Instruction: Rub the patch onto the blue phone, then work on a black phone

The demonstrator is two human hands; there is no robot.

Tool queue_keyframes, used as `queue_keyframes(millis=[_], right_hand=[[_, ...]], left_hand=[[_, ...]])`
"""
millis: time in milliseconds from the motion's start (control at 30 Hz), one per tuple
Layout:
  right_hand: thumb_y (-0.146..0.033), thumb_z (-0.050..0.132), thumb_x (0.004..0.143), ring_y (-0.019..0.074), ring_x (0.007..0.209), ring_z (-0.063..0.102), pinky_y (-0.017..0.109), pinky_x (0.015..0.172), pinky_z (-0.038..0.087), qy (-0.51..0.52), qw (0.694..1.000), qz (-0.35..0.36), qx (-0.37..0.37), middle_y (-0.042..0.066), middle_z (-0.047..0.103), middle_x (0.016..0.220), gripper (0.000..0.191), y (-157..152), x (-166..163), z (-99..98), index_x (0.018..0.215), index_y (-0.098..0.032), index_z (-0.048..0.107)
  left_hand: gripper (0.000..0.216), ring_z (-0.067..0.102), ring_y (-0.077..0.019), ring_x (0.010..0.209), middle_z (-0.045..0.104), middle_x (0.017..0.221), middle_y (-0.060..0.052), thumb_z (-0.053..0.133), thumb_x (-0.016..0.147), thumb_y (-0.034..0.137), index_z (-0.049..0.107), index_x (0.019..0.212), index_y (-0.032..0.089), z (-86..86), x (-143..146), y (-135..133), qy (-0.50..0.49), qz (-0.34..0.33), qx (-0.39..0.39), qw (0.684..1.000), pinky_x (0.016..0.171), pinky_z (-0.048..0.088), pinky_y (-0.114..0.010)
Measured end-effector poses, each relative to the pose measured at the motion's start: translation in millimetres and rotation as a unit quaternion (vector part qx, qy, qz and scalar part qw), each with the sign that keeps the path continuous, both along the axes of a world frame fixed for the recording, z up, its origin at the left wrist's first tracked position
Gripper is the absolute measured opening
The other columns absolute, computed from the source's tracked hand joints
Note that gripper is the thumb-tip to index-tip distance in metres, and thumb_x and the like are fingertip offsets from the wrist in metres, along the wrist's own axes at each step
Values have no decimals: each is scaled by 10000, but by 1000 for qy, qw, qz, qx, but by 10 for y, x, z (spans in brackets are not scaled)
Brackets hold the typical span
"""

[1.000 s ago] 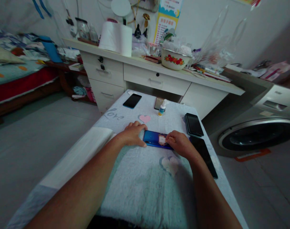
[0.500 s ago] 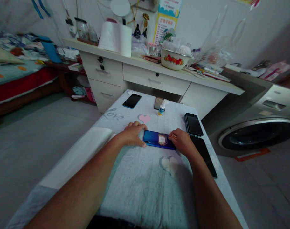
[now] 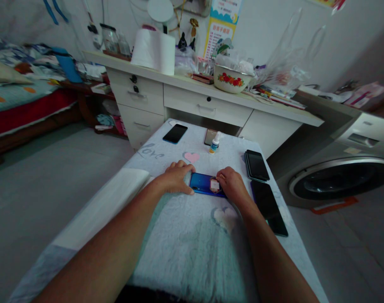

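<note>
A blue smartphone (image 3: 201,182) lies back side up on the cloth-covered table (image 3: 192,235). On its back is a pale square patch with a darker border (image 3: 214,185). My left hand (image 3: 178,176) grips the phone's left end between thumb and fingers. My right hand (image 3: 231,183) is over the right part of the phone, its fingers pinched together at the patch's edge; whatever is between them is too small to name. The phone's right end is hidden under that hand.
A small spray bottle (image 3: 214,143) stands by a gold-coloured phone (image 3: 209,136). A black-screened phone (image 3: 175,133) lies far left. Stacked devices (image 3: 257,165) and a large dark tablet-like device (image 3: 269,208) lie along the right edge. A washing machine (image 3: 343,168) stands right.
My right hand has moved left along the phone, from its right end to the patch, uncovering more of the large dark device. My left hand stays in place.
</note>
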State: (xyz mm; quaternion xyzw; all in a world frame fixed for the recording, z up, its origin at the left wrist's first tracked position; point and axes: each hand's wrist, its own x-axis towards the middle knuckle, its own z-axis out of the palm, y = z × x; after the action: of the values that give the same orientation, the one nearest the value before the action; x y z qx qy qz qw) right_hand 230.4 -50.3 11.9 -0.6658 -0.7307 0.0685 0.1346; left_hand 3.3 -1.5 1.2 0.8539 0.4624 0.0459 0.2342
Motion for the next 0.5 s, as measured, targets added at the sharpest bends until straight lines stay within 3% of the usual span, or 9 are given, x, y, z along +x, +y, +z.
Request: queue_keyframes(millis=[500], right_hand=[[-157,530,852,158,821,562,240,730,354,-52,997,-45,-32,87,619,900,167,-28,270,49,877,-144,695]], left_hand=[[703,408,-293,1105,445,1157,-45,716,533,512,503,1174,314,5,-11,2,-12,-3,-5,1000,946,372,-375]])
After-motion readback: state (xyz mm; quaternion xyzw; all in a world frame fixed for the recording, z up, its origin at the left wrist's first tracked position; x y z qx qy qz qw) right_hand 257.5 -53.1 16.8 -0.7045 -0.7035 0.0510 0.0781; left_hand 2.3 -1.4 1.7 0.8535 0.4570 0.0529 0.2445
